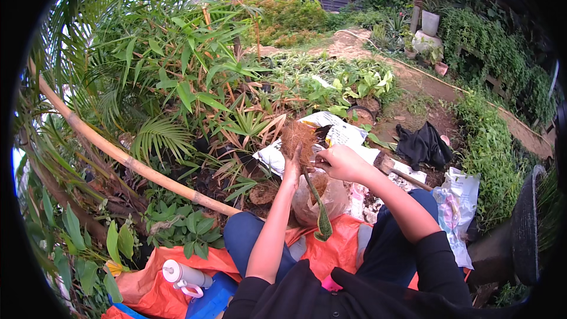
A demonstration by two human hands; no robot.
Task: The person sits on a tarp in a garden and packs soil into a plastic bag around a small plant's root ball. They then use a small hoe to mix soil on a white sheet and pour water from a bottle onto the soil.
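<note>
My left hand (292, 166) grips a ball of brown coir fibre (297, 137) from below. Out of the ball's lower side a variegated snake plant leaf (324, 221) hangs, tip towards me. Close to the ball's right side is my right hand (341, 161), its fingertips pinched together; whether a thin strand is between them cannot be made out. Beneath both hands a translucent plastic bag (301, 206) stands between my legs with loose coir (322, 181) inside.
White printed sacks (354, 135) lie ahead, with a wooden-handled tool (412, 179) across them. Black cloth (423, 144) lies to the right. A bamboo pole (133, 164) slants in from the left. A white tumbler (188, 274) rests on the orange tarp (150, 279).
</note>
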